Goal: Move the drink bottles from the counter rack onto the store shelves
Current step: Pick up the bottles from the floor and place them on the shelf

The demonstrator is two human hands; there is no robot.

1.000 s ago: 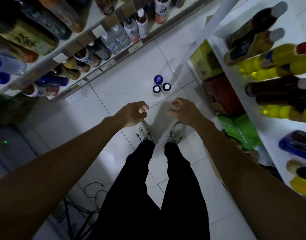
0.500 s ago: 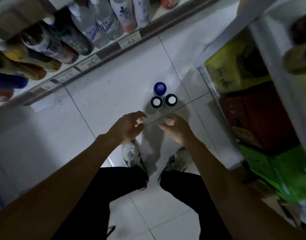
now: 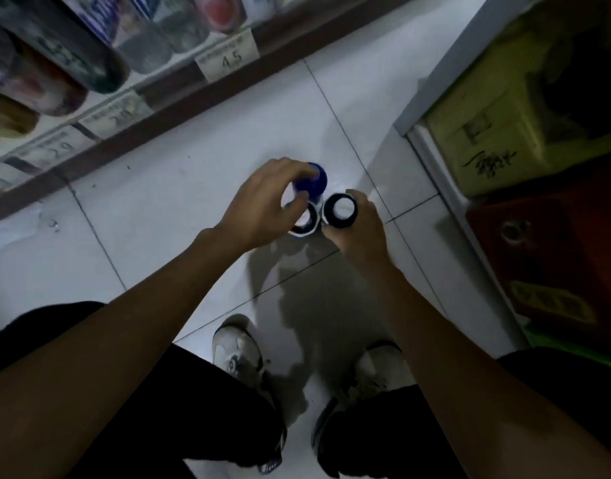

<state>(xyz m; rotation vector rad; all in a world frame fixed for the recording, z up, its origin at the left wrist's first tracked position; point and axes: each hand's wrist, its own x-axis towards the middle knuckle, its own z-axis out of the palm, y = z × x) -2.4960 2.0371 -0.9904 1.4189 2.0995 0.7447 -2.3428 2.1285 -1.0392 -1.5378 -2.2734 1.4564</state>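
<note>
Three drink bottles stand close together on the white tiled floor, seen from above. My left hand (image 3: 262, 205) curls over the blue-capped bottle (image 3: 312, 183), its fingers also reaching the white-capped dark bottle (image 3: 307, 221) beside it. My right hand (image 3: 357, 226) grips the second white-capped dark bottle (image 3: 340, 210) round its neck. The bottles' bodies are hidden beneath the hands and caps.
A store shelf (image 3: 179, 95) with price tags and several bottles runs along the upper left. At the right stand a white rack post (image 3: 445, 74), a yellow-green carton (image 3: 497, 133) and a red carton (image 3: 546, 257). My two shoes (image 3: 238, 354) stand below the bottles.
I have crouched lower and the view has closed in on the floor. Both hands have moved forward from above my shoes onto the three bottles and closed on them.
</note>
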